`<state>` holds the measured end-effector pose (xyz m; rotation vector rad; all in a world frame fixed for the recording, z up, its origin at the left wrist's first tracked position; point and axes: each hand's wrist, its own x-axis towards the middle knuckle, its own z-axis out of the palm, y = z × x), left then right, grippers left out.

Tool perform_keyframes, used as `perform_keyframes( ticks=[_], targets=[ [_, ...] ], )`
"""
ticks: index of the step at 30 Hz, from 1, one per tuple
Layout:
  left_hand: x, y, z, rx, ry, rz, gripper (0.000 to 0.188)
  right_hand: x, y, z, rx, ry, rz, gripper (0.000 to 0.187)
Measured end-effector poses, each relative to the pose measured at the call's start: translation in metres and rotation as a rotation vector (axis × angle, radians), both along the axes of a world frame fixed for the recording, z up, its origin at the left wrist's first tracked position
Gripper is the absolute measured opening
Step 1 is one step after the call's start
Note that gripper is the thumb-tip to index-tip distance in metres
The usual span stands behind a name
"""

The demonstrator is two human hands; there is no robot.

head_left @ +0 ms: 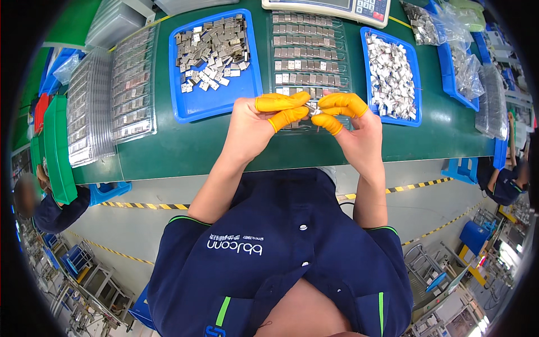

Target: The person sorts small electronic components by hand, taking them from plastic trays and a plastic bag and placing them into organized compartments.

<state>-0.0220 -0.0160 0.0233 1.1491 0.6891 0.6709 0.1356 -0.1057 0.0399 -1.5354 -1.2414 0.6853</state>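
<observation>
Both hands meet at the centre of the frame, fingertips capped in orange finger cots. The left hand and the right hand pinch one small silver metal part between them, just above a clear blister tray whose rows hold similar parts. To the left of that tray, a blue tray carries a loose heap of metal pieces; to its right, another blue tray is piled with more. All rest on the green worktop.
</observation>
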Motion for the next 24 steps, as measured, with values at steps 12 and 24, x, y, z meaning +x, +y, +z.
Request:
perform_keyframes(
  ticks=[12, 24],
  targets=[
    [-0.006, 0.006, 0.005, -0.389, -0.26, -0.347, 0.06, -0.005, -0.003, -0.017, 0.029, 0.641, 0.27, 0.036],
    [-0.016, 0.012, -0.026, -0.055, 0.07, -0.148, 0.026, -0.006, 0.004, -0.004, 0.171, -0.575, -0.057, 0.031]
  ],
)
